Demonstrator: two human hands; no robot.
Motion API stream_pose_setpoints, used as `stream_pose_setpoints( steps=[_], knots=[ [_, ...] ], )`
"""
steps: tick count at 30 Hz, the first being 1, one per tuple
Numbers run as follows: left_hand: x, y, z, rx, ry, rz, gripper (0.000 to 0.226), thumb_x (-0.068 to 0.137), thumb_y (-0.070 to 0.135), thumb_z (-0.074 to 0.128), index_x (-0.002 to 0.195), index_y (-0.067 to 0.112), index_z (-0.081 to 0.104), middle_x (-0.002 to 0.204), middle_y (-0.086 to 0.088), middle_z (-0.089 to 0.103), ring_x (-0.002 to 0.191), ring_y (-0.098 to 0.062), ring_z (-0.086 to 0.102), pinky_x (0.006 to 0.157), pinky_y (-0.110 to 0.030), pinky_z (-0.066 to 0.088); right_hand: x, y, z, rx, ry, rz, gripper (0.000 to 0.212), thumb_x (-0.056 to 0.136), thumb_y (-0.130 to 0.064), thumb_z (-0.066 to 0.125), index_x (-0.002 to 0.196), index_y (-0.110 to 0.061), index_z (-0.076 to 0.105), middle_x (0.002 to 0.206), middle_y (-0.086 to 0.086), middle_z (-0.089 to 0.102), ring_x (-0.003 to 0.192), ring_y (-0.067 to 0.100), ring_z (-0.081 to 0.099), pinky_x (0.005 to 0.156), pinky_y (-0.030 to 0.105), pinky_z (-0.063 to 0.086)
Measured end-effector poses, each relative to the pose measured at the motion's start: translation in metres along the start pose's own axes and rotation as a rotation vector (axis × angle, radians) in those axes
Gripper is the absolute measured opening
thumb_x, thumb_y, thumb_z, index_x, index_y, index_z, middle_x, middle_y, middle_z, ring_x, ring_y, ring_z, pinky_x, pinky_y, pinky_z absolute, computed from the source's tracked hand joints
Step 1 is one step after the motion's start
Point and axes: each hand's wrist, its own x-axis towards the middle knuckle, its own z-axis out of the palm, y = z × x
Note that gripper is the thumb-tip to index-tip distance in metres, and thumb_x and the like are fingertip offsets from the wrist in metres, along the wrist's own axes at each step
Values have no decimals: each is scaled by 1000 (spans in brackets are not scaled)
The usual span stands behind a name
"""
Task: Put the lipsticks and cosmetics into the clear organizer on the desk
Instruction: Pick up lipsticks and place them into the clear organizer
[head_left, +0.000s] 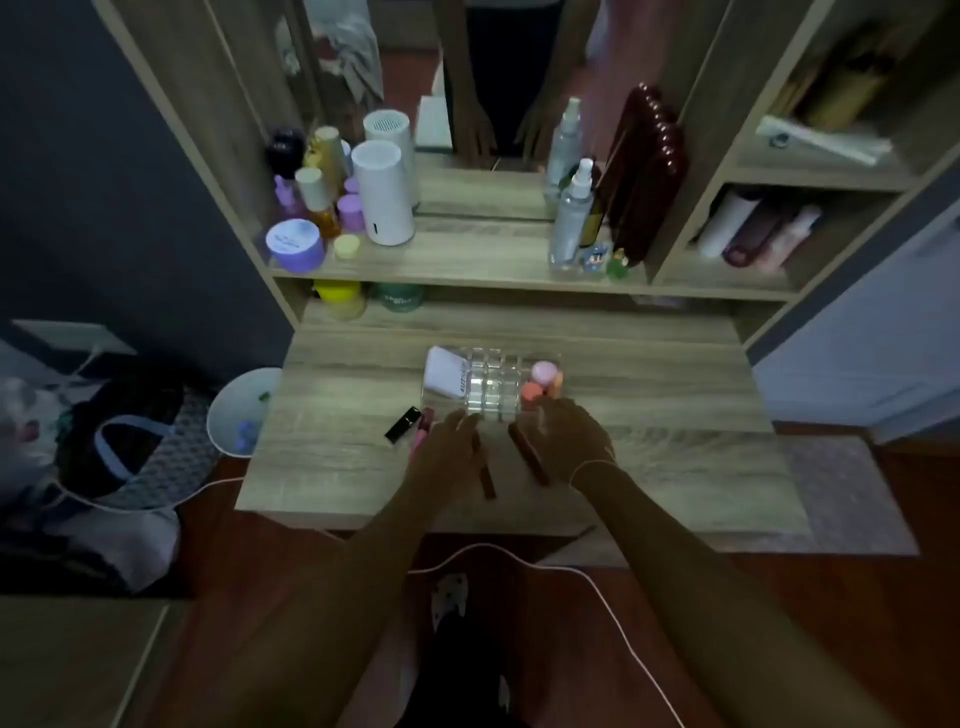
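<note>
Both hands at tabletop centre, before clear organizer. Left hand and right hand: fingers each clamped on a dark lipstick.

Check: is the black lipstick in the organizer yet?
No, the black lipstick lies on the desk, left of the organizer.

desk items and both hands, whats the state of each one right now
clear organizer: upright on the desk, grid slots look empty
makeup sponges: bunched at the organizer's right end
white tube: leaning at the organizer's left end
black lipstick: lying flat, outside the organizer
dark red tubes: lying flat by the hands
left hand: over a tube, grip unclear
right hand: over a tube, grip unclear
</note>
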Motion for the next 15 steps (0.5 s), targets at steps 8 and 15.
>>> stream_pose_setpoints(
  steps=[8,15],
  knots=[
    [14,8,27,-10,-43,-151,43,97,34,43,127,4,39,125,-21,50,108,-32,53,89,-37,44,4,15,43,-35,-107,51,45,92,-32,51,136,-27,43,145,15,42,129,35,43,107,49,38],
    [23,11,37,-106,-84,-202,56,98,29,45,143,5,23,148,-23,29,123,-29,49,92,-31,50,11,13,49,-20,-46,63,41,90,-20,55,130,-22,48,120,14,59,107,32,56,97,46,44]
  ],
)
